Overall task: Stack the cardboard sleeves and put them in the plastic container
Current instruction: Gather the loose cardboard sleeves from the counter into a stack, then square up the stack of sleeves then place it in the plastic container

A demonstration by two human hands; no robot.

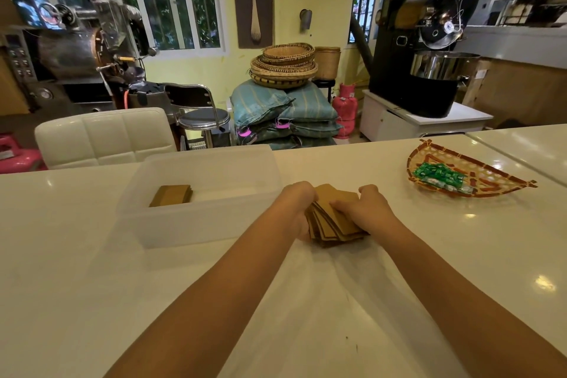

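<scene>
A fanned, uneven pile of brown cardboard sleeves [329,224] lies on the white counter in the middle of the view. My left hand [299,199] grips its left side and my right hand [365,209] presses on its right side and top. Just to the left stands a translucent plastic container [202,224], with no lid on it. Inside it, at the left, rests a neat small stack of sleeves [171,195].
A woven basket tray [491,172] with green wrapped sweets sits on the counter at the right. A white padded chair [104,135] stands behind the counter's far edge, beyond the container. A seam in the counter runs at far right.
</scene>
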